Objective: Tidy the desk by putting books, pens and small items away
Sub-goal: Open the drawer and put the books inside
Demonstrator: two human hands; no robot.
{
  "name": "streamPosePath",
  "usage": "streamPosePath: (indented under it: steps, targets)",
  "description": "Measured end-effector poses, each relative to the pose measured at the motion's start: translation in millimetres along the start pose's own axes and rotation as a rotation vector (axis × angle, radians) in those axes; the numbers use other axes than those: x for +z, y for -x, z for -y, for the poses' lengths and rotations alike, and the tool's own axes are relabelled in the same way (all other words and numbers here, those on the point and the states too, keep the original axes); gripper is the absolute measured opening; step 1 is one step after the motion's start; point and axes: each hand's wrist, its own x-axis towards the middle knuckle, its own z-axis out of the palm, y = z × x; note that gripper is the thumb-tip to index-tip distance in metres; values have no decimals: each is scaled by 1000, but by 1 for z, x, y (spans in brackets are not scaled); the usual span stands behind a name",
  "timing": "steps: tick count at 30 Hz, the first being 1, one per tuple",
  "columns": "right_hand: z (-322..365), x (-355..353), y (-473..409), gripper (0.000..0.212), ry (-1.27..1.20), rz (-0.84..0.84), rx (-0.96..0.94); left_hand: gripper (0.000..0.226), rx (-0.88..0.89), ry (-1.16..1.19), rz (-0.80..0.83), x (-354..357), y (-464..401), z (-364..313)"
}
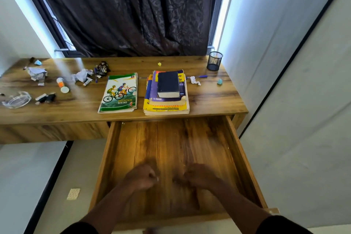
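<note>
A wooden drawer [245,157] stands pulled far out under the desk [209,100], and nothing lies in it. My left hand [141,177] and my right hand [199,175] hover over its floor, both blurred, fingers curled, holding nothing. On the desk lies a green "Mountain Biking" book [118,94]. Beside it is a stack of yellow and purple books [167,106] topped by a thick black book [168,84]. A blue pen [202,76] lies right of the stack, and a black mesh pen cup [215,61] stands at the back right.
Crumpled papers [37,75], an orange-and-white tube [62,85], a glass ashtray [16,99], black wrappers [101,69] and small bits clutter the desk's left side. A teal eraser [219,81] sits far right. Dark curtains hang behind. A wall stands close on the right.
</note>
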Motion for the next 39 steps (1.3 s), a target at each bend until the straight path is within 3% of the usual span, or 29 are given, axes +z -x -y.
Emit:
streamPosePath:
  steps: [3, 5, 7, 10, 13, 18, 22, 25, 26, 28, 31, 34, 36, 38, 39]
  targets:
    - [34, -40, -27, 34, -64, -229, 44, 11, 54, 151, -214, -49, -23, -5]
    - [54, -69, -49, 34, -87, -355, 71, 13, 67, 274, -347, -84, -40, -12]
    - [69, -96, -73, 37, -104, -446, 50, 23, 65, 368, -470, -117, -60, -15]
    - [86, -128, -102, 43, -104, -539, 1, 56, 81, 415, -584, -153, -90, -13]
    - [103, -156, -130, 55, -123, -571, -15, 80, 85, 483, -553, -181, -124, -8]
    - [126, -191, -180, 77, -305, -464, 64, 63, 53, 591, -427, -210, -159, -34]
    - [141, -201, -202, 83, -486, -364, 156, 105, -26, 721, -326, -218, -199, -39]
    - [143, -204, -214, 78, -536, -349, 196, 123, -97, 896, -312, -224, -226, -37]
    - [143, -206, -218, 87, -569, -340, 211, 128, -125, 947, -304, -229, -226, -43]
    - [140, -209, -227, 109, -649, -309, 234, 126, -147, 1029, -280, -235, -233, -46]
    - [133, -211, -231, 123, -704, -254, 235, 120, -178, 1095, -223, -236, -244, -37]
    - [139, -215, -220, 102, -711, -218, 236, 122, -179, 1100, -146, -242, -232, -38]
    - [137, -218, -217, 82, -709, -195, 248, 107, -170, 1094, -134, -246, -219, -46]
    - [132, -219, -211, 87, -713, -168, 249, 105, -167, 1100, -136, -241, -211, -50]
    - [130, -219, -207, 91, -719, -156, 241, 116, -162, 1112, -126, -236, -208, -50]
